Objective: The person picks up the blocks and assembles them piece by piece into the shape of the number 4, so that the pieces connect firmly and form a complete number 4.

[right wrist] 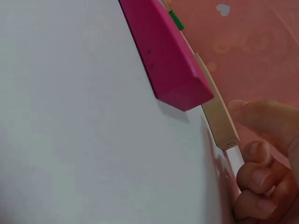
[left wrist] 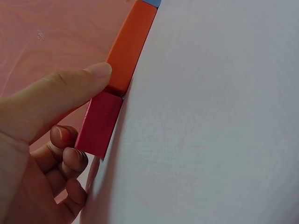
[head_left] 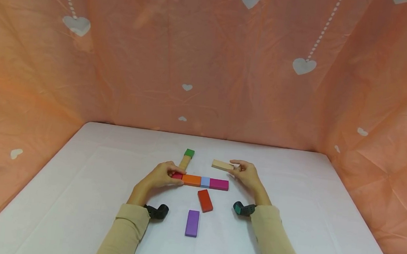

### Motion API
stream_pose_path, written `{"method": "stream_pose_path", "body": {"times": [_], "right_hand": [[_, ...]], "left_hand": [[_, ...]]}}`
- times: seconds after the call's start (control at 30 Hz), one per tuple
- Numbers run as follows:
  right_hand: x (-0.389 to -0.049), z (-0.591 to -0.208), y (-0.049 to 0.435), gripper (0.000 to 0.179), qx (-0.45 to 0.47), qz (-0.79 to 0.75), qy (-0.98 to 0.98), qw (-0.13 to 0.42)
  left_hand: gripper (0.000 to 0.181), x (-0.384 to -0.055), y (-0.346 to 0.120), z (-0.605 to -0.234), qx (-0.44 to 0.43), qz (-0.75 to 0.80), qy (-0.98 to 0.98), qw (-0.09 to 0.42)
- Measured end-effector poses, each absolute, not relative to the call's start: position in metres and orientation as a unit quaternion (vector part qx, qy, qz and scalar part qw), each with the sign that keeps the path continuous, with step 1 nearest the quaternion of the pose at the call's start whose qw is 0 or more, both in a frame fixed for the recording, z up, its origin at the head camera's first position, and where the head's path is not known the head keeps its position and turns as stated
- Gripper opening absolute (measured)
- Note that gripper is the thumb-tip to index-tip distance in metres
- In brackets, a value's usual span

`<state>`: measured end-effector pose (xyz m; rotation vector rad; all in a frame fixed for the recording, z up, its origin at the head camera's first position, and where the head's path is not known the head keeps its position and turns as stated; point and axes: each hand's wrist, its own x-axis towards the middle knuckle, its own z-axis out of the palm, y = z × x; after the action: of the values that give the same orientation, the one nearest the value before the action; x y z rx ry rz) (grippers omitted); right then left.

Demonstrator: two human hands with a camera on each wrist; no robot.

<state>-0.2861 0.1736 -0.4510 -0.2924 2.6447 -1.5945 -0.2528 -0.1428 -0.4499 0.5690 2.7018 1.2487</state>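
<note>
left hand [head_left: 161, 175] grips crimson block [left wrist: 99, 125] beside orange block [head_left: 192, 180], while right hand [head_left: 248, 175] pinches wooden block [head_left: 220, 165] by its right end.

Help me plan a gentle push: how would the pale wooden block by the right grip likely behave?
The pale wooden block would probably slide rather than roll, given its flat faces and straight edges. It looks solid, so it should stay stiff when lifted. Small beside the right grip, it is likely light.

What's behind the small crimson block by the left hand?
An oblong tan wooden block, with a small green block at its far end. The left hand covers its near end, hiding whether it touches the crimson block.
</note>
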Motion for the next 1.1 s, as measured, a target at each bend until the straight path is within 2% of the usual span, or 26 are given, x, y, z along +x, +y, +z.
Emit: {"method": "stream_pose_path", "body": {"times": [0.17, 0.37, 1.1], "right_hand": [[-0.291, -0.45, 0.171, 0.042, -0.065, -0.508, 0.858, 0.039], [-0.296, -0.453, 0.169, 0.046, 0.014, -0.52, 0.85, 0.077], [-0.297, -0.453, 0.164, 0.036, 0.04, -0.5, 0.863, 0.06]], "left_hand": [[0.03, -0.253, -0.143, -0.451, 0.188, 0.412, 0.89, 0.055], [0.03, -0.253, -0.144, -0.453, 0.19, 0.414, 0.888, 0.057], [0.03, -0.252, -0.144, -0.448, 0.199, 0.415, 0.886, 0.058]]}}
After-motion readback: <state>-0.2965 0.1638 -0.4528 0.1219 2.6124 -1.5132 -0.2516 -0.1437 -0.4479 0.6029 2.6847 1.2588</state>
